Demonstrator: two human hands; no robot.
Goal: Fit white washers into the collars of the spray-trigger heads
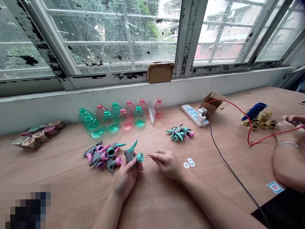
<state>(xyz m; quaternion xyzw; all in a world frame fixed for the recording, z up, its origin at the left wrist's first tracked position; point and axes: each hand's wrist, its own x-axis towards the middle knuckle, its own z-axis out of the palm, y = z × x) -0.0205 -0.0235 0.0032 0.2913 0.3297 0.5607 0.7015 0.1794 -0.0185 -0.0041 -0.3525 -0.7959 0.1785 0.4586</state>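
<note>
My left hand (127, 178) is closed around a grey spray bottle trigger head (130, 155) with a teal lever and teal screw collar, the collar facing right. Pinched in my right hand (168, 163) are thin metal tweezers (147, 156), their tips at the collar's opening; whether anything sits between the tips is too small to tell. To the left of my left hand lies a pile of grey, pink and teal trigger heads (105, 156). Several flat white ring washers (190, 163) lie on the table right of my right hand.
Green and pink clear bottles (111, 122) stand near the wall. A smaller pile of trigger heads (180, 132) lies ahead, before a white power strip (192, 114) with cables. At right, another person's hands (289, 127) are beside gold-coloured parts (259, 121) and a blue roll (254, 111).
</note>
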